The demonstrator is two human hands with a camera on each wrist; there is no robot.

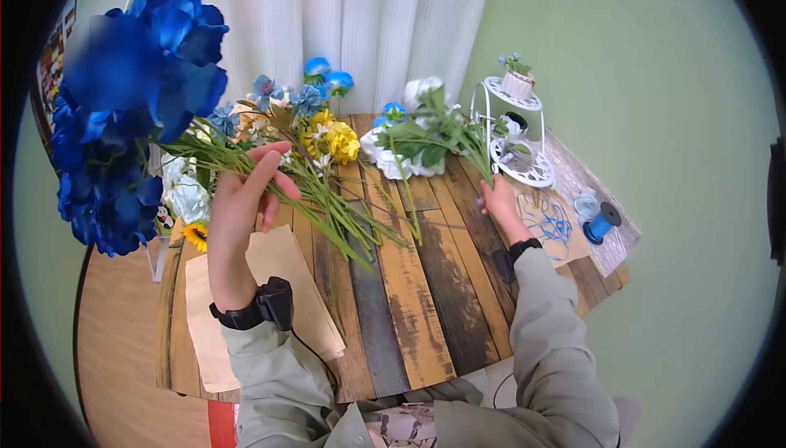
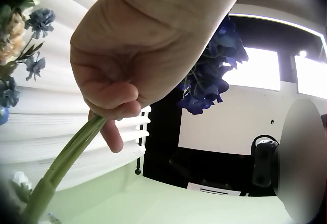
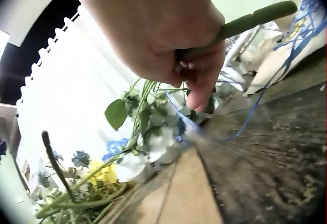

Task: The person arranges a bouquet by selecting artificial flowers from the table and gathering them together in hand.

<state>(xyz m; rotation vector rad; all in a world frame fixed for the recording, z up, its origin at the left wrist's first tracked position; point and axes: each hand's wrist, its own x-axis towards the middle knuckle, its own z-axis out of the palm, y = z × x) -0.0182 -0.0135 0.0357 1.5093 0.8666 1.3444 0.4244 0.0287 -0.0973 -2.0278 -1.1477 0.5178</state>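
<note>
My left hand [image 1: 237,219] grips a bunch of large blue artificial flowers [image 1: 135,112] by the stems, with the blooms out to the left and the cut ends pointing right over the table. In the left wrist view the green stems [image 2: 71,152] run out below the curled fingers. At the right, my right hand [image 1: 502,206] pinches the lower stems of a leafy spray with white blooms [image 1: 424,92]. One thick green stem end [image 3: 263,17] sticks out behind that hand in the right wrist view.
Yellow flowers [image 1: 334,138] and white flowers [image 1: 389,157] lie along the back of the wooden table [image 1: 401,309]. Brown paper sheets [image 1: 278,284] are at front left. A white tiered stand [image 1: 528,171], tangled blue ribbon [image 1: 548,231] and a blue ribbon spool [image 1: 603,223] occupy the right side.
</note>
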